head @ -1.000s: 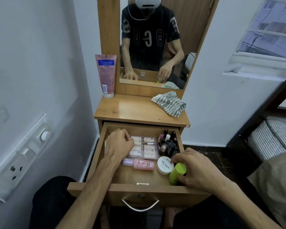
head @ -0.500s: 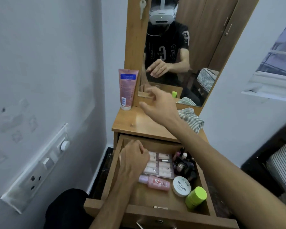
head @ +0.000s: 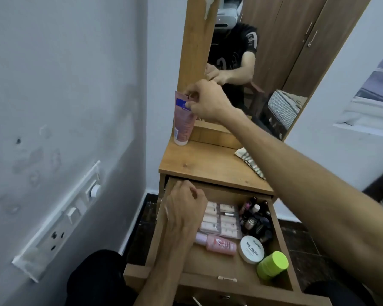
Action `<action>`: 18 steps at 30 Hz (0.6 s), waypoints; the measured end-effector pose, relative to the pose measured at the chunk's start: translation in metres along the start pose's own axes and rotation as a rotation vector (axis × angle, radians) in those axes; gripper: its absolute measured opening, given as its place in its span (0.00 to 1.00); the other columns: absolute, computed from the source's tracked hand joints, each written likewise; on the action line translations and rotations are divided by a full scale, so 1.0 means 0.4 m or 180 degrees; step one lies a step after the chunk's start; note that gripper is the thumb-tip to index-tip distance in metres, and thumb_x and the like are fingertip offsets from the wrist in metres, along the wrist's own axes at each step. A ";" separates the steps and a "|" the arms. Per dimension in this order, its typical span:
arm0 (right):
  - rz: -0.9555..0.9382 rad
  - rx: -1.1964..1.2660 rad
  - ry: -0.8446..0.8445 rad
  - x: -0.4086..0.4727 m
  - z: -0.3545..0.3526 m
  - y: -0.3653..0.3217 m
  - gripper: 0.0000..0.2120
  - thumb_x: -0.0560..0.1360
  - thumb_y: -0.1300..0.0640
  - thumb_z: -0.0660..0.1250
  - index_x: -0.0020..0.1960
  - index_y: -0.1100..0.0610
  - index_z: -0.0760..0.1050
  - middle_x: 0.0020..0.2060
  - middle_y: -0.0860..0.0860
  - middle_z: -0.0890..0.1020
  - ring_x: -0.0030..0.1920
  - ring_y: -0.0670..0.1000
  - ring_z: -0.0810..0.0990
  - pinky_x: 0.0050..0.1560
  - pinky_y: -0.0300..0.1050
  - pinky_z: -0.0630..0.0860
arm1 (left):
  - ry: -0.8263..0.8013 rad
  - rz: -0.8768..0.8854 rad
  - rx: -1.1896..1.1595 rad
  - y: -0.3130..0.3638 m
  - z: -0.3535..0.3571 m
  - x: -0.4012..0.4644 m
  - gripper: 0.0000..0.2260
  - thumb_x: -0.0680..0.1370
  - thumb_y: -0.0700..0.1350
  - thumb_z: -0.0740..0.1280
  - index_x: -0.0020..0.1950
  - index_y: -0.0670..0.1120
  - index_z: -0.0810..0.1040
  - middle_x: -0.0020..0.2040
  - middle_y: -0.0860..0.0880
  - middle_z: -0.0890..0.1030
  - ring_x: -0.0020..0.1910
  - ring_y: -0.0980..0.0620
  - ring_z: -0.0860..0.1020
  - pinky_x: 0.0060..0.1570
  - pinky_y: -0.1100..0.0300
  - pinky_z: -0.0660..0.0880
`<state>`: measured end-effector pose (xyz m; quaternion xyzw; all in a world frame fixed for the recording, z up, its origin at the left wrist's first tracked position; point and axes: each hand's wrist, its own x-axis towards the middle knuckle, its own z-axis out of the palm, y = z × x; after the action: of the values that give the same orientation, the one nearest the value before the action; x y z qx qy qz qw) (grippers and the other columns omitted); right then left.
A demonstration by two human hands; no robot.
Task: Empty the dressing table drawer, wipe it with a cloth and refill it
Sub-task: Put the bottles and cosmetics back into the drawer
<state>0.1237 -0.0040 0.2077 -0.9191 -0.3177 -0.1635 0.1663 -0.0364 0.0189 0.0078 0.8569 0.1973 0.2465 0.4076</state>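
The right hand [head: 206, 100] reaches far across the bench [head: 210, 166], its fingers pinched together on the upper end of the pink tube [head: 182, 120]. The tube stands upright on its cap at the far left corner of the bench, against the mirror frame [head: 196, 47], so its long axis runs straight up and the hand holds it from the right side, near the top. The left hand [head: 184, 208] is down in the drawer [head: 219, 257], curled loosely at the far left corner; whether it holds anything cannot be told, since its fingers fold out of sight.

The drawer is pulled out toward the person and lies below and nearer than the bench. It is still full: a flat pack of pale sticks [head: 221, 219] just right of the left hand, a pink bottle [head: 217, 242] lying on its side with its long axis left to right, a round white tin [head: 252, 249], a green-lidded jar [head: 272, 265] at the near right, and a cluster of small dark bottles [head: 255, 217] at the far right.

So emptying has barely begun. The left hand is the nearer one for the drawer's things; the pink bottle lies just on its near side. The striped cloth [head: 250, 162] rests on the right of the bench, partly hidden under the right forearm.
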 end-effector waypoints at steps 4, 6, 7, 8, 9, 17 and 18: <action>-0.0160 0.0677 -0.0048 -0.103 -0.081 0.028 0.07 0.75 0.59 0.72 0.52 0.53 0.86 0.45 0.46 0.86 0.46 0.46 0.84 0.51 0.48 0.83 | 0.0263 -0.0400 -0.0271 0.005 -0.010 0.005 0.07 0.76 0.46 0.67 0.38 0.48 0.77 0.39 0.52 0.79 0.39 0.53 0.76 0.41 0.56 0.69; -0.0270 0.1075 -0.0439 -0.167 -0.131 0.049 0.07 0.76 0.61 0.72 0.53 0.56 0.85 0.47 0.51 0.86 0.48 0.51 0.85 0.53 0.48 0.83 | 0.0418 -0.0647 -0.0490 0.005 -0.013 0.009 0.06 0.76 0.44 0.67 0.38 0.47 0.78 0.40 0.51 0.80 0.39 0.51 0.76 0.41 0.56 0.69; -0.0326 0.1248 -0.0666 -0.198 -0.151 0.058 0.07 0.77 0.62 0.71 0.55 0.59 0.84 0.48 0.54 0.86 0.50 0.55 0.84 0.53 0.49 0.82 | 0.0452 -0.0733 -0.0600 0.001 -0.012 0.012 0.05 0.75 0.43 0.67 0.39 0.47 0.78 0.40 0.50 0.80 0.40 0.50 0.76 0.41 0.56 0.68; -0.0378 0.1377 -0.0857 -0.228 -0.167 0.065 0.07 0.79 0.64 0.70 0.56 0.61 0.83 0.50 0.57 0.86 0.51 0.58 0.84 0.53 0.49 0.82 | 0.0464 -0.0769 -0.0671 -0.003 -0.013 0.014 0.04 0.74 0.41 0.67 0.39 0.47 0.79 0.40 0.50 0.81 0.40 0.50 0.76 0.41 0.56 0.68; -0.0441 0.1474 -0.1007 -0.258 -0.181 0.072 0.08 0.80 0.66 0.69 0.57 0.64 0.82 0.51 0.60 0.85 0.52 0.60 0.83 0.52 0.48 0.82 | 0.0478 -0.0783 -0.0706 -0.005 -0.015 0.013 0.03 0.73 0.40 0.67 0.40 0.46 0.80 0.40 0.50 0.81 0.40 0.49 0.76 0.41 0.57 0.67; -0.0471 0.1571 -0.1785 -0.358 -0.237 0.132 0.09 0.81 0.68 0.67 0.59 0.63 0.82 0.53 0.59 0.84 0.54 0.59 0.84 0.50 0.53 0.84 | 0.1010 -0.1493 -0.1440 -0.002 -0.053 0.029 0.13 0.76 0.36 0.62 0.48 0.46 0.86 0.42 0.51 0.81 0.42 0.50 0.78 0.37 0.65 0.68; -0.0481 0.1475 -0.1947 -0.362 -0.233 0.133 0.09 0.81 0.68 0.67 0.59 0.62 0.82 0.53 0.58 0.84 0.54 0.58 0.84 0.50 0.52 0.85 | 0.1012 -0.1512 -0.1478 -0.002 -0.054 0.029 0.13 0.76 0.36 0.62 0.49 0.46 0.86 0.42 0.51 0.82 0.42 0.51 0.78 0.37 0.66 0.68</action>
<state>0.0318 -0.1585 0.2213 -0.8374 -0.4479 0.1823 0.2547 -0.0399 0.0386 0.0222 0.6228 0.3903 0.3133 0.6013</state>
